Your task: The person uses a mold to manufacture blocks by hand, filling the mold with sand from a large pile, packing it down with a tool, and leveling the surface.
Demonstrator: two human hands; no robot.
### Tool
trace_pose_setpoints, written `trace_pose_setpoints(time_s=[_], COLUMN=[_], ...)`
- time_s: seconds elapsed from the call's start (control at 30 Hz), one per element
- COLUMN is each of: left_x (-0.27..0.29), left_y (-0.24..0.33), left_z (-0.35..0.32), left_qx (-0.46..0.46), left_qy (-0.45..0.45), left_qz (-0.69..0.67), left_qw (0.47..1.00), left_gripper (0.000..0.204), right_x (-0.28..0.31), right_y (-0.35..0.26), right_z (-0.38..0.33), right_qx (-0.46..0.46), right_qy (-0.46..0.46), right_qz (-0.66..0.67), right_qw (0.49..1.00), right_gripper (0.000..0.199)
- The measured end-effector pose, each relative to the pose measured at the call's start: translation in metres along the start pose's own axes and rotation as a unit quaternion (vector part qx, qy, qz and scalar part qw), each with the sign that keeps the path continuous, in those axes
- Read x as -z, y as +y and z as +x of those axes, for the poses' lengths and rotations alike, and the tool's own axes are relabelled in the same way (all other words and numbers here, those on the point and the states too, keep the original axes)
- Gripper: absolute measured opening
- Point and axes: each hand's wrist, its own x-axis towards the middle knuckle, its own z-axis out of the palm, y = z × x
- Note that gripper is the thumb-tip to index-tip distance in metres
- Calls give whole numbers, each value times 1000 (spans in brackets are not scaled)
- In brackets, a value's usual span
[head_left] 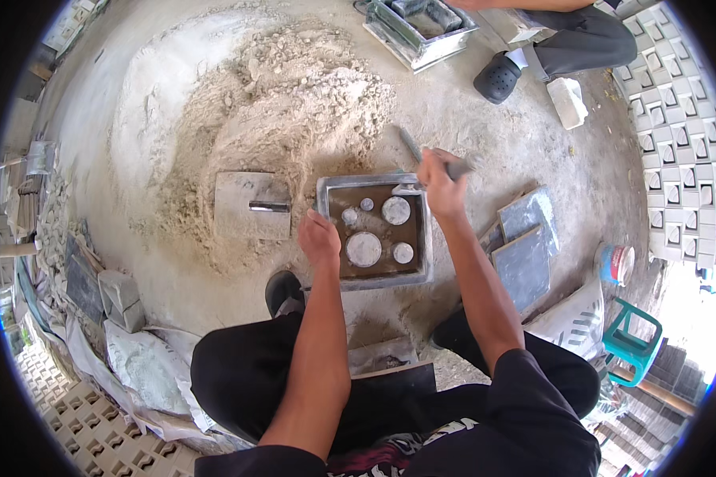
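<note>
A rectangular grey mould frame lies on the ground before me, with wet brown material inside. Several pale round discs of different sizes stand in it. My left hand is at the frame's left wall, fingers curled round the rim. Above the far right corner my right hand is closed round a grey bar-like tool, whose ends stick out on both sides of the fist. Slight blur hides the tool's exact kind. A small metal piece rests at the far right corner of the frame.
A heap of sandy powder spreads beyond the frame; a flat plate with a handle lies at its edge. Dark slabs are on the right, near a teal stool. Another person's leg and mould are at the far right.
</note>
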Motion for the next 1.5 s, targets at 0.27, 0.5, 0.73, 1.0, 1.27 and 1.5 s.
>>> trace_pose_setpoints(time_s=[0.27, 0.5, 0.73, 1.0, 1.27, 1.5], left_x=[7, 6, 5, 10, 1, -1], left_y=[10, 13, 12, 20, 9, -2], left_z=[-3, -3, -7, -5, -2, -2], left_qx=[5, 8, 19, 2, -6, 5], left_qy=[-17, 8, -16, -5, -8, 2], left_qz=[-2, -20, -2, -29, -20, -8], left_qw=[1000, 1000, 1000, 1000, 1000, 1000], left_gripper=[49, 47, 48, 49, 49, 47], right_x=[17, 13, 22, 29, 28, 14], right_y=[13, 13, 13, 24, 19, 14], right_z=[-1, -15, -10, 1, 8, -6], right_qx=[44, 80, 77, 114, 118, 102], right_qy=[6, 22, 14, -11, -51, -8], right_qz=[81, -19, -9, 54, -18, 60], right_qw=[996, 996, 997, 992, 991, 993], right_gripper=[36, 35, 35, 36, 33, 40])
